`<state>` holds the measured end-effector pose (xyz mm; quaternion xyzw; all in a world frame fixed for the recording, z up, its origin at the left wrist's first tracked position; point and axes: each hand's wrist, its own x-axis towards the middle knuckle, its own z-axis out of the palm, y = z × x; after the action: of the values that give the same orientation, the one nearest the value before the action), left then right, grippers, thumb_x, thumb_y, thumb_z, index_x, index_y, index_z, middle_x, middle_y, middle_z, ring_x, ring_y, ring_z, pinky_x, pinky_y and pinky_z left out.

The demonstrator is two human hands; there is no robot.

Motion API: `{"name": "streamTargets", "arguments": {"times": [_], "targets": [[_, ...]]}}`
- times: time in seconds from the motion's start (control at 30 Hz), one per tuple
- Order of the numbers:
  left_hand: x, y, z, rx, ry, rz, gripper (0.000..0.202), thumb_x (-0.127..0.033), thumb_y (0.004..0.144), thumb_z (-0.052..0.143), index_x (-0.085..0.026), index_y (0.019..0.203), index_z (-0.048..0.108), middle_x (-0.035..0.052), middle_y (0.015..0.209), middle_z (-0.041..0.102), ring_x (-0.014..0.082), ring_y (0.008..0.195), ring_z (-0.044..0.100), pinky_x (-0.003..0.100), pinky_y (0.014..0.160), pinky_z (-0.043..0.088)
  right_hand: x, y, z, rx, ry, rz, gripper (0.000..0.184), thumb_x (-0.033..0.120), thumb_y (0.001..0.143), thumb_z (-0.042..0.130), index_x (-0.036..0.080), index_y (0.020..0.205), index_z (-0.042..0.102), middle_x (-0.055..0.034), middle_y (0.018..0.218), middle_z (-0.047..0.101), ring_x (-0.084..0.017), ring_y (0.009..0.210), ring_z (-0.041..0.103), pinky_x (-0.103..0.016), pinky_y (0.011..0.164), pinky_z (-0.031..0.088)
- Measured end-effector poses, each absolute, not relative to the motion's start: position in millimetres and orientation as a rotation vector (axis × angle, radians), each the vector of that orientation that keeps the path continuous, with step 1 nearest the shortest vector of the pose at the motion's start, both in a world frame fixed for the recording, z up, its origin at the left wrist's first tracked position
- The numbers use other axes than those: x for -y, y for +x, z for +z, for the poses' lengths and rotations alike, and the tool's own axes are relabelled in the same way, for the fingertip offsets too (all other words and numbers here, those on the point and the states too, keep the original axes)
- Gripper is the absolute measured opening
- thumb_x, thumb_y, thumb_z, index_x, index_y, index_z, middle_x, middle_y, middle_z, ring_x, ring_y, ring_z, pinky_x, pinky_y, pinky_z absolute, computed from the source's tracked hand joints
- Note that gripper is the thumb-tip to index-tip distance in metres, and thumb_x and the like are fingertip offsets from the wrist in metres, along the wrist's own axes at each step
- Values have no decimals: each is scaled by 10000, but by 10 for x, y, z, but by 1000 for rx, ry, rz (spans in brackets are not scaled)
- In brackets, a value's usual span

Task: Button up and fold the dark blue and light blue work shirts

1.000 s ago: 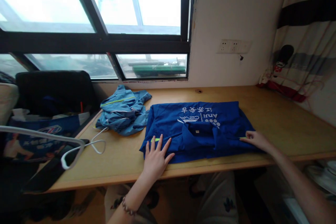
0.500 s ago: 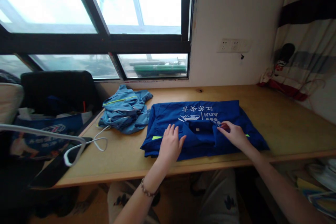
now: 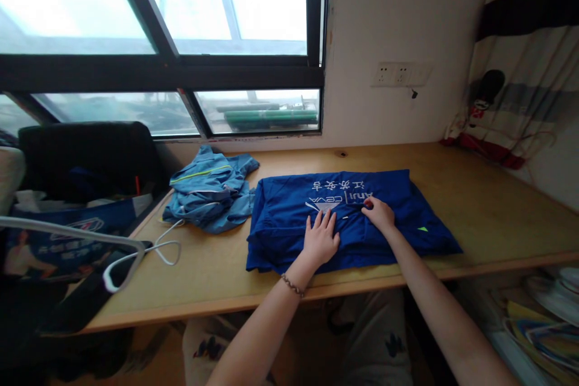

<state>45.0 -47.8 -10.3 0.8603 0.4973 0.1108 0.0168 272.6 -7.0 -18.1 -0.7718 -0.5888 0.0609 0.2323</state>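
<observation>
A blue work jacket (image 3: pixel 283 202) lies folded on the wooden table (image 3: pixel 488 217), its white printed lettering upside down from where I look. On its near middle part my left hand (image 3: pixel 321 238) rests flat, fingers spread, holding nothing. My right hand (image 3: pixel 380 215) pinches the jacket's fabric by the collar, just below the lettering; its fingertips are partly hidden. Between the two hands shows a small pale label. A bit of neon-yellow trim lies to the right of my right wrist.
Left of the jacket sits a crumpled light-blue garment (image 3: pixel 208 193). A white hanger (image 3: pixel 122 241) juts in over the table's left end, near a black chair (image 3: pixel 90 151) and a printed bag (image 3: pixel 58 241). A window and wall sockets (image 3: pixel 398 74) are behind; a curtain (image 3: pixel 520 72) hangs at right.
My left hand has slid right and a little farther over the jacket. The right hand has moved slightly left. The collar, which stood up and gaped, is now pressed flatter.
</observation>
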Motion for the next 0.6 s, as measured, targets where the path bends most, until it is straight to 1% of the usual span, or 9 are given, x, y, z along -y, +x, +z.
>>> {"name": "streamTargets", "arguments": {"times": [0.13,0.23,0.3,0.37,0.43,0.47,0.53,0.57,0.6], "targets": [[471,522,-96,-1625,2612,327,551,-480,838,240,-281,1352,229,20,1430,192,276,1302,112,547,1011,75,47,2719,-200,1614,-2105,205,188,335,687,535,247,844,589,12,845,640,-173,773,582,-240,578,374],[452,529,-98,-1673,2566,318,562,-535,824,234,-322,1344,232,18,1436,169,316,1300,87,602,974,83,6,2754,-179,1676,-2067,279,238,401,694,539,230,853,583,-8,855,634,-178,760,580,-255,593,398],[445,419,-91,-1733,2515,303,587,-593,802,221,-349,1335,243,20,1435,176,349,1292,90,628,950,93,37,2836,-172,1775,-1951,374,311,449,706,527,211,900,578,-31,887,630,-175,763,580,-269,631,427],[464,185,-80,-1850,2453,284,609,-626,786,215,-351,1326,266,34,1427,201,374,1282,110,636,940,94,168,2994,-193,1894,-1815,379,383,475,738,485,196,988,564,-58,964,618,-183,839,573,-292,720,442],[528,-140,-74,-1995,2416,277,598,-607,796,224,-330,1322,291,52,1420,222,374,1280,125,621,951,88,403,3233,-258,1972,-1797,195,450,501,765,434,203,1087,535,-75,1097,574,-218,1009,513,-352,856,400],[578,-309,-75,-2050,2420,276,584,-585,807,237,-319,1323,296,58,1419,222,363,1282,131,604,963,86,547,3378,-306,1977,-1866,37,493,528,760,424,218,1132,516,-73,1179,530,-251,1102,447,-405,915,352],[703,-600,-81,-2144,2420,267,560,-558,814,267,-321,1321,298,64,1413,236,351,1286,133,602,964,87,840,3687,-419,1900,-2085,-196,556,581,753,382,284,1218,451,-34,1298,432,-313,1207,320,-523,955,262],[768,-704,-86,-2166,2423,261,554,-549,815,282,-324,1320,297,64,1410,243,346,1287,139,602,963,93,969,3833,-477,1892,-2151,-222,581,590,761,348,293,1257,407,-27,1324,401,-314,1221,302,-530,956,259],[826,-776,-90,-2179,2429,259,550,-544,813,296,-327,1319,297,65,1407,251,344,1286,145,605,959,101,1075,3962,-530,1897,-2173,-209,593,582,777,308,277,1280,379,-33,1333,390,-297,1220,313,-501,961,279]]}}
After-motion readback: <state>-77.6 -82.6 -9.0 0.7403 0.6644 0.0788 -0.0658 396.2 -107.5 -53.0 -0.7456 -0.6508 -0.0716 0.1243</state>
